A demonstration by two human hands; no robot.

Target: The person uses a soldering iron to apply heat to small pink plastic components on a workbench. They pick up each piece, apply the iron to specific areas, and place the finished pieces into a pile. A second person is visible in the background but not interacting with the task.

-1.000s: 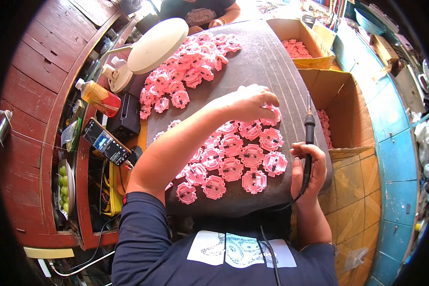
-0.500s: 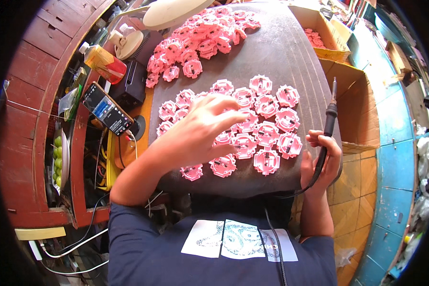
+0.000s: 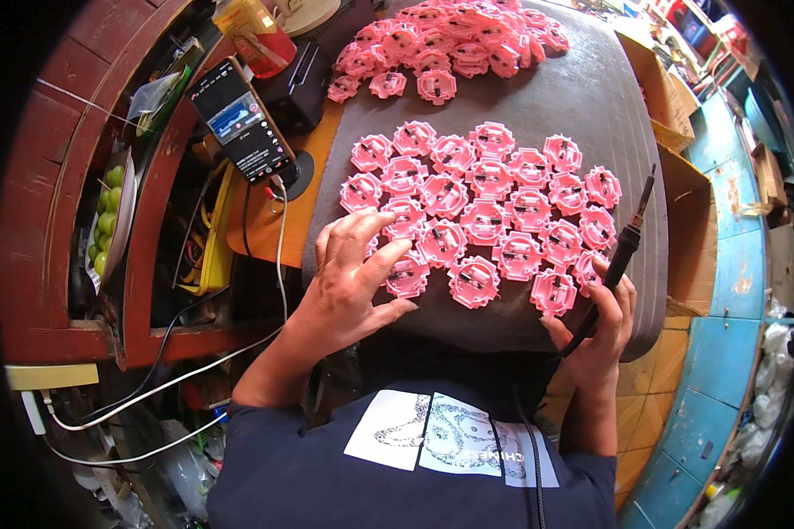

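Several round pink plastic parts [image 3: 474, 282], each with small dark and metallic pieces inside, lie spread in loose rows on the dark board. At the near left of this group, my left hand [image 3: 342, 284] is open, its fingers spread around and against the edge parts and holding nothing I can see. My right hand [image 3: 607, 328] grips a black soldering iron [image 3: 624, 250], its tip pointing up and away from the parts. Fingertips of that hand reach the near right pink parts, partly covering one of them.
A heap of similar pink parts [image 3: 450, 40] sits at the far end of the board [image 3: 591, 97]. To the left stand a phone [image 3: 243, 123] on a holder, a bottle [image 3: 254, 40] and a plate of green fruit [image 3: 106, 220]. Cardboard boxes [image 3: 686, 225] are at the right.
My left hand has drawn back from over the middle of the pink parts to their near left edge. My right hand, with the soldering iron, now touches the right edge. The view has shifted.
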